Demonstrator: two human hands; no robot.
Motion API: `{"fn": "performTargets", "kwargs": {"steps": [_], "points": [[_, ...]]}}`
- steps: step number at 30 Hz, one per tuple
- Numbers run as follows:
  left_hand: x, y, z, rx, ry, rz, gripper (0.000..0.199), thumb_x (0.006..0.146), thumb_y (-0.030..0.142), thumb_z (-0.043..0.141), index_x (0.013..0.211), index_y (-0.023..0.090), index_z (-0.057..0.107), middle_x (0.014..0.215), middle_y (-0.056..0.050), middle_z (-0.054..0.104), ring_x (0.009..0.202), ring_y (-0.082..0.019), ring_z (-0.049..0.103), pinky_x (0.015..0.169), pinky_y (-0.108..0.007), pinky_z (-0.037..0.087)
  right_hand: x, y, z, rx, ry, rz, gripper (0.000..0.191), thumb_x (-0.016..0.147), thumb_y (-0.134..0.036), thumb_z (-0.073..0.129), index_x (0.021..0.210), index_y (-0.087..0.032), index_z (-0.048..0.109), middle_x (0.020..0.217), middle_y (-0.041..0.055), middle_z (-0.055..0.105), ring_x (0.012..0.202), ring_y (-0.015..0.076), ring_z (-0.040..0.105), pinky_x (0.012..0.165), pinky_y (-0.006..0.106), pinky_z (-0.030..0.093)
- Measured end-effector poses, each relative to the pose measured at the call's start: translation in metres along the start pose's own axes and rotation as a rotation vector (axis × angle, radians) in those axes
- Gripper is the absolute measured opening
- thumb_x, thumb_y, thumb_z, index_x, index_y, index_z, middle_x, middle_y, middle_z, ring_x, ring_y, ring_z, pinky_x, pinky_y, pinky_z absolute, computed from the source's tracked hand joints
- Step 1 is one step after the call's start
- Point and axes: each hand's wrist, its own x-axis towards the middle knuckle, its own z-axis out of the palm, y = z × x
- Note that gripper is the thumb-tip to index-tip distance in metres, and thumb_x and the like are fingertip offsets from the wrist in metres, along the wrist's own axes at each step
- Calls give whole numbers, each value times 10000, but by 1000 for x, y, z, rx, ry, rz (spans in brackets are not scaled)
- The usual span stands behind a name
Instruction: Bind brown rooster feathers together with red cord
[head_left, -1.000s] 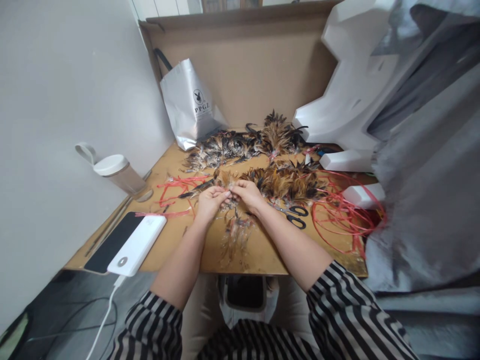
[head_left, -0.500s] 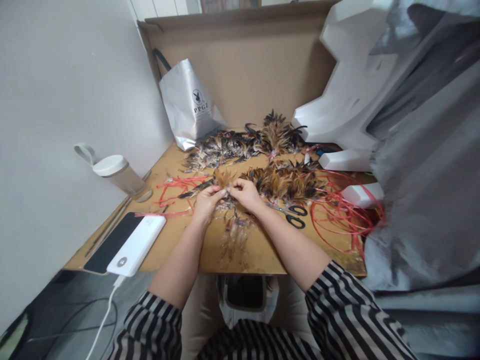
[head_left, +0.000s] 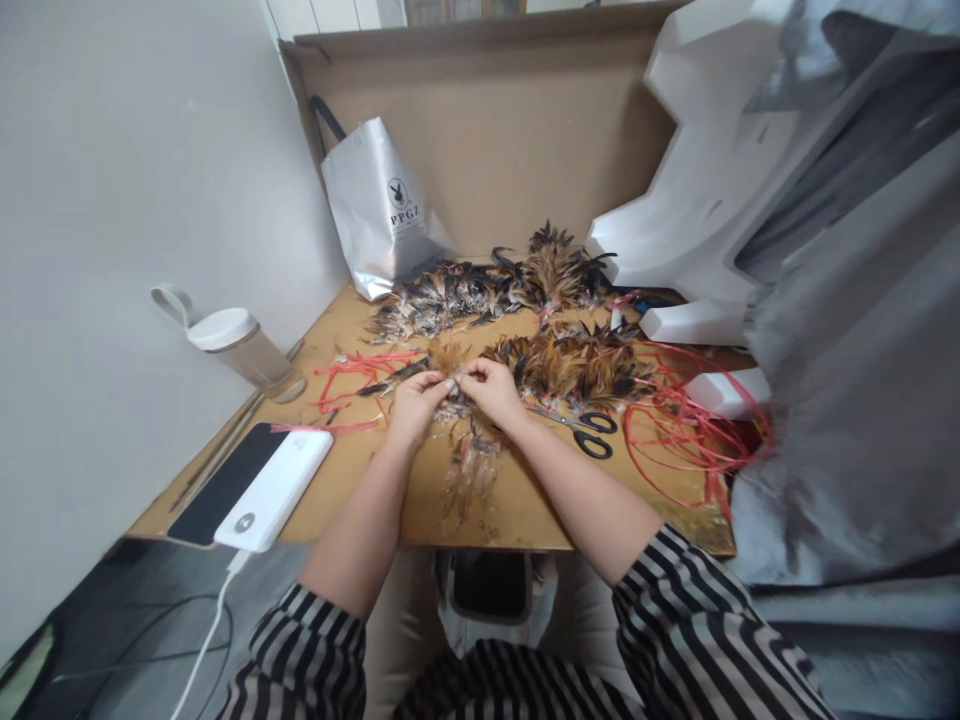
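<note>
A small bunch of golden-brown feathers [head_left: 448,355] stands up between my two hands. My left hand [head_left: 416,405] pinches its lower end with thumb and forefinger. From the other side my right hand [head_left: 491,392] closes on the same end, the fingertips of both hands almost meeting. Pale feather scraps [head_left: 471,470] lie on the table just below my hands. To the right of my right hand runs a thick row of brown feathers [head_left: 574,365]. Black-handled scissors [head_left: 592,435] rest in front of that row.
Red plastic strings [head_left: 356,380] lie at left, with a larger tangle of red string [head_left: 690,430] at right. A lidded cup [head_left: 247,355], a phone [head_left: 225,490] and a white power bank [head_left: 276,490] stand or lie left. A silver bag [head_left: 379,215] and more dark feathers [head_left: 450,295] are behind.
Both hands keep their pinch on the feather bunch, with hardly any movement. The whole view has shifted very slightly.
</note>
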Motion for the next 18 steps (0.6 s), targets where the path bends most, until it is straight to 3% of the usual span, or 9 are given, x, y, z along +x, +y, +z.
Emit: {"fn": "performTargets", "kwargs": {"steps": [7,13,18], "points": [[-2,3,1,87,-29,44,241,583,318,703,648,153,541,424,59,496,325,-42,363,350,-168,247,1,4,-3,-105,-19,-60,104,640,-273,568,671,-175,580,544,-27,536,496,92,443,487,209,351],[-2,2,4,28,-22,22,229,573,261,714,652,135,541,554,-16,623,473,-88,555,478,-185,421,-2,-6,1,159,-57,122,76,621,-235,571,620,-171,530,497,-22,550,454,99,495,469,218,385],[-3,2,4,-132,-11,-34,210,588,216,709,682,128,542,580,3,627,536,-72,581,565,-172,457,-3,-11,6,288,12,253,46,613,-191,541,590,-158,520,471,-26,541,427,77,477,451,197,376]]}}
